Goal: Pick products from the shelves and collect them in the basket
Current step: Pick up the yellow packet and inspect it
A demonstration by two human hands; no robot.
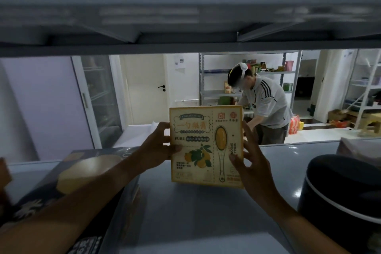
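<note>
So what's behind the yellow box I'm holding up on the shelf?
Behind the yellow cardboard box, past the grey metal shelf, a person in a white striped shirt bends over; the box hides that person's hands.

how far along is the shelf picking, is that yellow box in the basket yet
Not yet. In hand: the flat yellow cardboard box printed with a spoon and citrus fruit stands upright over the grey metal shelf, gripped by the left hand and right hand at its side edges. Done: nothing visibly collected, as no basket is in view. Left: carrying the box to the basket.
</note>
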